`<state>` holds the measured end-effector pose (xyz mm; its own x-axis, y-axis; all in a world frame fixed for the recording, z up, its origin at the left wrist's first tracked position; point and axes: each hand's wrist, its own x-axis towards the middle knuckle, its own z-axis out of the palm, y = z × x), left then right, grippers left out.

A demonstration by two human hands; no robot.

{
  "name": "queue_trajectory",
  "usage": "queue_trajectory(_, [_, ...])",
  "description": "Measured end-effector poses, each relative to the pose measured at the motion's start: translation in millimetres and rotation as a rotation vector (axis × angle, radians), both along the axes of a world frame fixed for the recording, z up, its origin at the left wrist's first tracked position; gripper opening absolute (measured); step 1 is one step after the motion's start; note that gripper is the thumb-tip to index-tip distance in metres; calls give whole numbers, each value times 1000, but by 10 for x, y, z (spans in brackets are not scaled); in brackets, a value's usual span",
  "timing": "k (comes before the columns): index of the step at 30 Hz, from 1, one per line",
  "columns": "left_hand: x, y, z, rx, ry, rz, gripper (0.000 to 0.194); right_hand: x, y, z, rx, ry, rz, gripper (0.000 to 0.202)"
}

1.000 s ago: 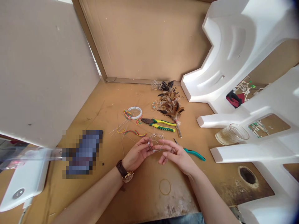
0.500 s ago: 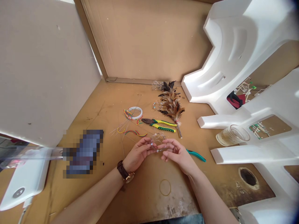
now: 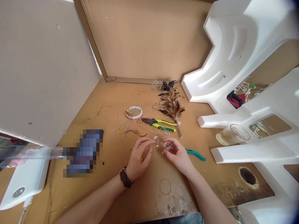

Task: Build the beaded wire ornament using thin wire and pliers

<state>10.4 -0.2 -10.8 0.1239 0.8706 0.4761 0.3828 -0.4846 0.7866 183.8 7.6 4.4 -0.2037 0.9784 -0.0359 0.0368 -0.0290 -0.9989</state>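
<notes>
A thin wire ring with small beads (image 3: 157,143) is held by my right hand (image 3: 179,155), its fingers and thumb closed on the ring's right side. My left hand (image 3: 138,160), with a dark watch on the wrist, is beside the ring's left edge. Its fingers are stretched and its thumb stands apart; whether a fingertip touches the wire I cannot tell. Just beyond the ring lie pliers with yellow and green handles (image 3: 161,125). A teal-handled tool (image 3: 196,154) rests by my right hand, its other end hidden.
Past the pliers lie a feather duster (image 3: 171,102), beaded wire pieces (image 3: 156,105) and a white ring with coloured cords (image 3: 141,112). A rubber band (image 3: 165,194) lies nearer me. At left are a blurred dark object (image 3: 85,152) and a white device (image 3: 28,183); a glass (image 3: 232,135) sits right.
My left hand has let go of the beaded ring and drawn slightly back and down. The ring has tilted more upright in my right hand, which keeps its place.
</notes>
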Motion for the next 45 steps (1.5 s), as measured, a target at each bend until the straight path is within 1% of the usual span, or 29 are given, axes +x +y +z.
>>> queue_trajectory(2, [-1, -27, 23, 7, 93, -71, 33, -18, -9, -18, 30, -39, -5, 28])
queue_trajectory(4, [12, -39, 15, -18, 102, -118, 37, -33, -15, -34, 56, -58, 8, 25])
queue_trajectory(6, [29, -44, -12, -24, 60, -103, 39, -40, -19, -53, 81, -94, 21, 23])
queue_trajectory(8, [43, -47, -40, -28, 10, -76, 40, -39, -24, -76, 123, -174, 21, 20])
queue_trajectory(10, [52, -51, -57, -61, -19, -90, 44, -32, -27, -99, 208, -293, 10, 16])
queue_trajectory(12, [59, -54, -57, -100, -19, -134, 49, -20, -28, -115, 334, -406, 1, 16])
queue_trajectory(14, [62, -54, -42, -105, 14, -167, 47, -11, -30, -116, 459, -490, -3, 18])
queue_trajectory(16, [63, -54, -20, -81, 56, -183, 42, -8, -36, -99, 539, -532, -4, 19])
queue_trajectory(18, [63, -54, 0, -47, 86, -192, 41, -12, -46, -73, 558, -532, 2, 21])
queue_trajectory(22, [71, -61, 14, 57, 184, -239, 50, -23, -63, -39, 485, -435, 29, 27])
queue_trajectory(24, [79, -69, 6, 127, 271, -274, 55, -25, -68, -36, 452, -369, 2, 23])
queue_trajectory(26, [86, -80, -4, 186, 352, -303, 58, -29, -74, -29, 468, -324, -54, 14])
queue_trajectory(29, [93, -96, -4, 238, 440, -339, 59, -31, -98, 9, 596, -296, -116, 7])
queue_trajectory(33, [99, -117, 18, 338, 547, -365, 58, -14, -149, 76, 821, -289, -130, 18])
queue_trajectory(36, [102, -132, 22, 380, 583, -369, 58, -6, -162, 88, 916, -290, -135, 25])
queue_trajectory(38, [102, -145, 19, 374, 596, -360, 59, -16, -154, 76, 922, -280, -149, 26])
queue_trajectory(40, [103, -163, 17, 360, 601, -347, 60, -36, -141, 57, 874, -268, -171, 27])
queue_trajectory(42, [107, -183, 24, 335, 612, -352, 63, -59, -130, 42, 791, -242, -205, 26])
queue_trajectory(45, [129, -206, 60, 288, 639, -398, 67, -85, -129, 37, 624, -171, -270, 12])
